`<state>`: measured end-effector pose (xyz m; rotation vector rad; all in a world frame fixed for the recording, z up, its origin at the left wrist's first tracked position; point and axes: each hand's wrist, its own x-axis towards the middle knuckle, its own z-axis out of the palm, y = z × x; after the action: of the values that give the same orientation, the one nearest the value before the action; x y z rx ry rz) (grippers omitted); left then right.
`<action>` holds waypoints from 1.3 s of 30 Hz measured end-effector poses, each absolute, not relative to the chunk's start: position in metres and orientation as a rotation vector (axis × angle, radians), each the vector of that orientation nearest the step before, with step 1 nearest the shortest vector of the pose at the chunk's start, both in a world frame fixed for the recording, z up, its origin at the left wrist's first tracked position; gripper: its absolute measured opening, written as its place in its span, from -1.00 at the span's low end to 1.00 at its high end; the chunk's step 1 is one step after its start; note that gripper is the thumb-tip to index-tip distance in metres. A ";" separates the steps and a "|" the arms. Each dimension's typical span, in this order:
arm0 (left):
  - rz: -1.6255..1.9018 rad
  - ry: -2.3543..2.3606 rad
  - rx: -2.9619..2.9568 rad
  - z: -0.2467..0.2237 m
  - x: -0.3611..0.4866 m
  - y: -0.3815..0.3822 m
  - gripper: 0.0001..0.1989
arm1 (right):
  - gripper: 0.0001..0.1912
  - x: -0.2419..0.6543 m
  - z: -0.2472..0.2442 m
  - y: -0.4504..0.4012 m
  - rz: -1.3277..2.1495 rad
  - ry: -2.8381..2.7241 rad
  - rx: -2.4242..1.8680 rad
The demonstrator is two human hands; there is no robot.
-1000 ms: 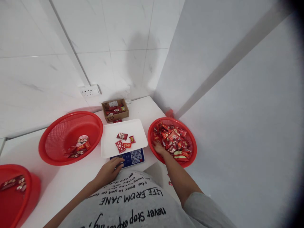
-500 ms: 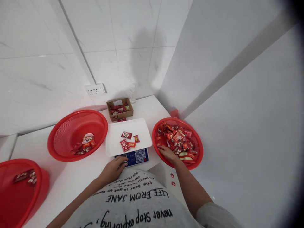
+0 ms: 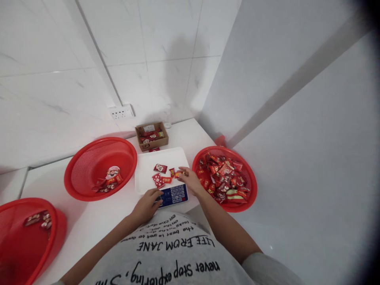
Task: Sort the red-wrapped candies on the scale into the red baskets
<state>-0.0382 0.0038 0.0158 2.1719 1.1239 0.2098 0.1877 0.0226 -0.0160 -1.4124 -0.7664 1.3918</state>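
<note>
My right hand (image 3: 189,180) is over the right side of the white scale tray (image 3: 145,162), its fingers closed on a small red and yellow candy packet (image 3: 178,174). Beside it on the tray lie a dark red packet (image 3: 160,168), a dotted red packet (image 3: 158,181), an orange-red packet (image 3: 166,179) and a small packet. My left hand (image 3: 149,202) rests at the left end of the blue keypad panel (image 3: 175,195), fingers apart and holding nothing. To the right stands a red basket (image 3: 253,186) heaped with red packets.
Behind the tray sits a cardboard box (image 3: 152,136) of packets. A red basket (image 3: 71,174) with several packets stands to the left, and another red basket (image 3: 57,233) is at the near left. A wall socket (image 3: 121,112) is above the table.
My right hand has moved left from the right basket to the tray, with a small packet now at its fingertips. My left hand has stayed by the keypad panel.
</note>
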 end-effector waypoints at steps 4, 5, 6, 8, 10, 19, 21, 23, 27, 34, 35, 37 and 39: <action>0.251 1.102 2.243 0.010 -0.033 0.013 -0.67 | -0.51 0.180 -0.018 0.028 1.349 -0.951 -1.429; 0.256 1.095 2.243 0.009 -0.032 0.014 -0.67 | -0.52 0.188 -0.018 0.025 1.271 -1.023 -1.498; 0.258 1.092 2.236 0.008 -0.033 0.014 -0.68 | -0.53 0.198 -0.018 0.020 1.179 -1.093 -1.584; 0.253 1.100 2.209 0.006 -0.035 0.012 -0.69 | -0.53 0.227 -0.018 0.004 0.983 -1.207 -1.806; 0.244 1.108 2.179 0.004 -0.038 0.008 -0.71 | -0.51 0.259 -0.018 -0.018 0.734 -1.274 -2.096; 0.202 1.104 2.117 -0.002 -0.047 -0.001 -0.73 | -0.40 0.328 -0.039 -0.088 0.464 -1.281 -2.942; 0.195 1.086 2.125 0.000 -0.044 0.000 -0.73 | -0.46 0.334 -0.040 -0.086 0.447 -1.313 -2.866; 0.195 1.077 2.128 0.003 -0.042 0.000 -0.73 | -0.51 0.341 -0.038 -0.082 0.485 -1.270 -2.798; 0.180 1.078 2.112 0.006 -0.041 -0.002 -0.73 | -0.56 0.351 -0.035 -0.076 0.532 -1.187 -2.767; 0.164 1.089 2.098 -0.001 -0.049 -0.005 -0.72 | -0.30 0.317 -0.046 -0.067 0.471 -1.557 -2.865; 0.156 1.087 2.098 -0.002 -0.049 -0.005 -0.72 | -0.28 0.311 -0.048 -0.065 0.448 -1.580 -2.902; 0.142 1.082 2.101 -0.002 -0.049 -0.005 -0.72 | -0.38 0.306 -0.051 -0.061 0.403 -1.612 -2.933; 0.134 1.078 2.106 -0.002 -0.048 -0.005 -0.72 | -0.52 0.305 -0.052 -0.058 0.394 -1.639 -2.925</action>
<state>-0.0483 -0.0046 -0.0016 2.1065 1.0777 0.1337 0.3046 -0.0580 -0.0518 -2.9252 -1.6393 0.3945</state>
